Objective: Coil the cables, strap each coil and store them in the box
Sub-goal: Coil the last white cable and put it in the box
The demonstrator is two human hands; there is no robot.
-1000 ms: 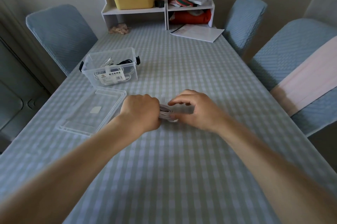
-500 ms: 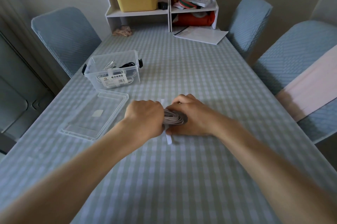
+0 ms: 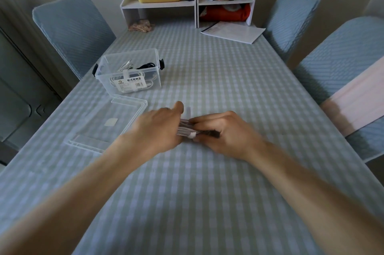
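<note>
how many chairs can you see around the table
4: one chair at the far left, one at the far right, one nearer right, and a sliver at the right edge. Others may be hidden.

arms: two, bare to frame edge | sleeves: none visible | hands (image 3: 162, 128): bare

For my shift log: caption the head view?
Both hands grip a grey coiled cable beside the open clear plastic box.
</note>
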